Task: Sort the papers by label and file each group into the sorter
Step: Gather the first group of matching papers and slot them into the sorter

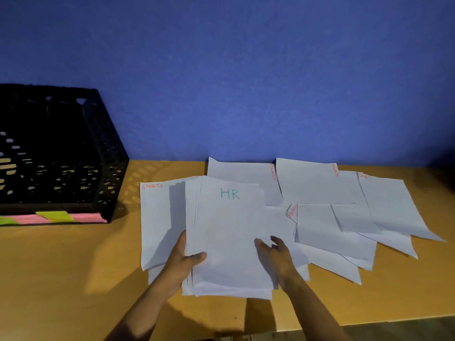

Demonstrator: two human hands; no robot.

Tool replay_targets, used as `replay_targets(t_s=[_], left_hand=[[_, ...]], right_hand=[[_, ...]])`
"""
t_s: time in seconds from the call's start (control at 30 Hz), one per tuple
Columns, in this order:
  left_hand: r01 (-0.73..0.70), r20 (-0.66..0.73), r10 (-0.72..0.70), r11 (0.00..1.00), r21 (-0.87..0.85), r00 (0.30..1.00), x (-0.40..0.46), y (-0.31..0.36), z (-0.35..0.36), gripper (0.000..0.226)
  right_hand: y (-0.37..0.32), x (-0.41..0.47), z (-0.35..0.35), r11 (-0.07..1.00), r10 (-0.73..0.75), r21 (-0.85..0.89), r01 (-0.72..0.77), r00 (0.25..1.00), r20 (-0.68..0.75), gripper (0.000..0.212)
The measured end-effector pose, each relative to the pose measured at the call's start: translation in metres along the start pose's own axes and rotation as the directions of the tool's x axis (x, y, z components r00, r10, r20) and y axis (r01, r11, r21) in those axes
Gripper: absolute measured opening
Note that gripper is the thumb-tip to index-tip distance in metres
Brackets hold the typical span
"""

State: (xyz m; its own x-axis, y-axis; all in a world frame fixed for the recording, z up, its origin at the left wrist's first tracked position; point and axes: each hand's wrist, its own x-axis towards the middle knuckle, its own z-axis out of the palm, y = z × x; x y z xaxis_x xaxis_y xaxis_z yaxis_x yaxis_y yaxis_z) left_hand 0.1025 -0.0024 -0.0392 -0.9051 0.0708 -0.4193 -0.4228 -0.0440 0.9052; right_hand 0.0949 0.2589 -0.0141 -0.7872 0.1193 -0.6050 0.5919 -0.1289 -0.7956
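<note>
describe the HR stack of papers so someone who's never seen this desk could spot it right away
On the wooden table against the blue wall, look right of the black mesh sorter to the spread of white papers. The HR stack is the thick pile nearest the person, gripped by the left hand with the right hand at its other edge. Only it is lettered in large green; its neighbours carry small red labels.

1. HR stack (229, 232): white sheets at lower centre of the frame, top sheet marked "HR" in green, edges unevenly fanned.
2. SPORTS sheet (157, 217): left of the stack and partly under it, red label at its top left corner.
3. FINANCE sheet (243, 172): above the stack, red label along its right edge.
4. Loose sheets (344, 212): overlapping at centre right, marked SPORTS or FINANCE.
5. Sorter (61, 153): black perforated plastic, at the left edge.
</note>
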Motion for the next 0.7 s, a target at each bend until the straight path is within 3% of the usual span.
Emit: replay_targets(t_s=[0.07,0.27,0.4,0.5,0.7], left_hand=[[-0.003,0.051,0.003,1.0,0.016,0.999,-0.002,0.009,-0.007,0.07],[-0.014,0.172,-0.005,0.994,0.107,0.985,0.001,0.025,-0.015,0.078],[-0.018,0.125,-0.004,0.985,0.174,0.992,0.008,0.025,-0.008,0.085],[-0.059,0.055,0.048,0.976,0.21,0.997,0.014,0.03,-0.004,0.079],[-0.246,-0.095,0.277,0.936,0.25,0.956,0.024,0.059,0.014,0.065]], right_hand=[[-0.002,0.006,-0.003,0.999,-0.021,0.05,0.016,0.993,0.112,0.043],[-0.012,0.008,0.01,0.978,-0.144,0.191,0.085,0.936,0.321,0.052],[-0.019,0.006,0.025,0.965,-0.248,-0.03,0.259,0.948,0.2,0.039],[-0.03,0.005,0.026,0.918,-0.336,-0.187,0.351,0.936,0.106,0.027],[-0.06,0.003,0.024,0.836,-0.52,-0.18,0.518,0.853,0.041,0.024]])
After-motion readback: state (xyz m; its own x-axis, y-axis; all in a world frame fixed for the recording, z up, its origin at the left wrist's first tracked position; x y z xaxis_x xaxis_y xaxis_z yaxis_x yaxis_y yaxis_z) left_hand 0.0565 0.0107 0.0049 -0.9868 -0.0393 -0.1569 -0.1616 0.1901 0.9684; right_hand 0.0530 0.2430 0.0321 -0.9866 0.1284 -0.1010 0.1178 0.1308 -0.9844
